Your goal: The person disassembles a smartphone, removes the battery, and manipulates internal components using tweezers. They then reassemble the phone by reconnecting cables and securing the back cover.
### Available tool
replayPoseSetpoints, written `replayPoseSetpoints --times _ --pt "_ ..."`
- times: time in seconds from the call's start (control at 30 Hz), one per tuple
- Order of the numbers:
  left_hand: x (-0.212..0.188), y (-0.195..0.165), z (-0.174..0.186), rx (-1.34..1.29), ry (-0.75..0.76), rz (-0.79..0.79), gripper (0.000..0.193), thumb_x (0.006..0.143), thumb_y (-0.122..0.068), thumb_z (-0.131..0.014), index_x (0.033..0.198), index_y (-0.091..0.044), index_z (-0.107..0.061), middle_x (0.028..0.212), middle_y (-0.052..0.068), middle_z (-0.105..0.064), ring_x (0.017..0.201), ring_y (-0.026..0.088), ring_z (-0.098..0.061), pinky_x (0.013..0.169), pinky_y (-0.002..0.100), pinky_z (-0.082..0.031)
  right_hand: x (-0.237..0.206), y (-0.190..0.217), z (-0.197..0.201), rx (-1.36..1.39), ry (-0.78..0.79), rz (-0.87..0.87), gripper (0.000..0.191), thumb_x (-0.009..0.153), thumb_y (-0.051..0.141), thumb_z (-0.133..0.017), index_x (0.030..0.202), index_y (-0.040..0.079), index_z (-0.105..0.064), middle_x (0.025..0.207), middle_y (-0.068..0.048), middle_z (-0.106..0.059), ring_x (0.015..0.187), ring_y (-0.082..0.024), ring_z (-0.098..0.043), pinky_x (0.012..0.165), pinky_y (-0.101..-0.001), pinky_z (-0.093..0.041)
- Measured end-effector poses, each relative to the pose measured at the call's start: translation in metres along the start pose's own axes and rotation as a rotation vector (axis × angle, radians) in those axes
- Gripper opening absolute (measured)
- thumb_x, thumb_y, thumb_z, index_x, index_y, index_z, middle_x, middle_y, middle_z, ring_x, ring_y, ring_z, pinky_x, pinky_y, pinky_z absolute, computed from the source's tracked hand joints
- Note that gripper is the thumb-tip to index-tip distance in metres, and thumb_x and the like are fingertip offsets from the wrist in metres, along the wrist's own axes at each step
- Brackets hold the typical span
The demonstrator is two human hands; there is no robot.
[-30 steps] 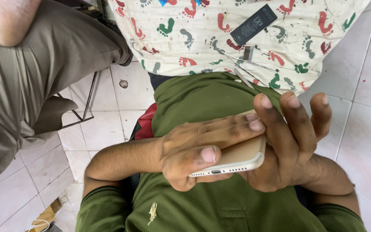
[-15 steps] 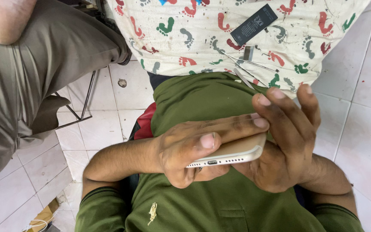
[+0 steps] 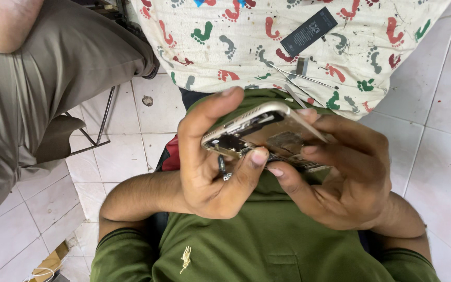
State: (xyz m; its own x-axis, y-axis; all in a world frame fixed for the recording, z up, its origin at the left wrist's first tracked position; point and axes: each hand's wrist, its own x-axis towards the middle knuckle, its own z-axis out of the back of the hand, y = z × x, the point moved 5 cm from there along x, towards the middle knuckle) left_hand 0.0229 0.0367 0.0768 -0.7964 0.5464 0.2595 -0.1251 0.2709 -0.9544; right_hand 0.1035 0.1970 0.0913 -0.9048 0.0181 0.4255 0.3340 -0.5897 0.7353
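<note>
1. As the head view shows it, both hands hold a gold phone shell (image 3: 267,130) in the air over the lap, in front of a green shirt (image 3: 267,245).
2. Left hand (image 3: 210,167): grip clenched on the shell's left end, forefinger over the top edge, thumb pressed on the lower edge by the exposed parts.
3. Right hand (image 3: 340,177): grip grasping the shell's right half, fingers curled along the far and near edges, palm beneath.
4. Progress, judged from the present state: shell is open and the screen is not on it. Inner cavity faces up and toward the camera; bare metal floor shows a dull patch mid-way. Some small dark parts remain at the left end, and a short flex or connector (image 3: 223,168) hangs below that end. So opening looks done; the small parts at the left end are left in place. How many, cannot tell.
5. Orientation: long axis runs left to right across the view, right end a little lower and farther. Shell is tilted, near long edge down, open face up.
6. Surroundings: a cloth (image 3: 298,47) with footprint pattern lies beyond the hands; on it a black flat battery (image 3: 309,31) and tweezers (image 3: 298,78), well apart from the shell. Tiled floor (image 3: 434,156) to the right; another person's trouser leg (image 3: 37,104) upper left.
</note>
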Motion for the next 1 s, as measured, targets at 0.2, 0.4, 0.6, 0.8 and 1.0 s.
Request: replayPoseSetpoints --times 0.2,0.4,0.6,0.8,1.0 --pt "0.015 0.003 0.0 -0.167 0.111 0.209 0.056 0.113 -0.001 -0.052 0.159 0.001 -0.02 0.147 0.019 -0.049 0.132 0.02 -0.058 0.114 0.032 -0.052 0.004 -0.003 0.004 0.017 -0.012 -0.312 0.05 0.079 0.009 -0.089 0.115 -0.004 -0.056 0.123 -0.02 -0.053 0.106 -0.02 -0.062 0.083 -0.0308 -0.058" --pt "0.018 0.005 0.003 -0.046 0.168 0.194 0.056 0.115 -0.004 -0.057 0.158 0.002 -0.022 0.149 0.017 -0.047 0.128 0.015 -0.055 0.11 0.029 -0.052 0.007 -0.005 0.01 0.055 -0.037 -0.311 0.053 0.082 0.008 -0.087 0.119 -0.004 -0.052 0.12 -0.017 -0.053 0.109 -0.017 -0.061 0.091 -0.0277 -0.057" --pt "0.023 0.009 0.003 -0.086 0.155 0.238 0.056 0.111 -0.007 -0.058 0.156 0.002 -0.026 0.145 0.018 -0.049 0.121 0.016 -0.063 0.101 0.027 -0.062 0.0 -0.011 0.009 0.272 -0.067 -0.419 0.06 0.09 0.003 -0.081 0.13 -0.002 -0.037 0.128 -0.012 -0.051 0.111 -0.012 -0.063 0.089 -0.022 -0.06" --pt "0.022 0.009 0.003 -0.226 0.105 0.292 0.055 0.108 -0.006 -0.057 0.152 0.003 -0.026 0.149 0.019 -0.048 0.121 0.016 -0.067 0.09 0.024 -0.067 0.003 -0.006 0.01 0.038 -0.002 -0.327 0.046 0.087 0.003 -0.084 0.119 -0.008 -0.054 0.126 -0.019 -0.046 0.102 -0.015 -0.069 0.081 -0.0264 -0.058" --pt "0.017 0.011 0.004 -0.066 0.062 0.164 0.054 0.11 -0.004 -0.06 0.154 0.002 -0.03 0.148 0.018 -0.05 0.125 0.016 -0.06 0.106 0.028 -0.055 0.007 0.006 0.007 -0.446 0.052 -0.001 0.028 0.088 0.016 -0.087 0.11 0.003 -0.075 0.135 -0.024 -0.046 0.126 -0.04 -0.047 0.102 -0.0499 -0.049"
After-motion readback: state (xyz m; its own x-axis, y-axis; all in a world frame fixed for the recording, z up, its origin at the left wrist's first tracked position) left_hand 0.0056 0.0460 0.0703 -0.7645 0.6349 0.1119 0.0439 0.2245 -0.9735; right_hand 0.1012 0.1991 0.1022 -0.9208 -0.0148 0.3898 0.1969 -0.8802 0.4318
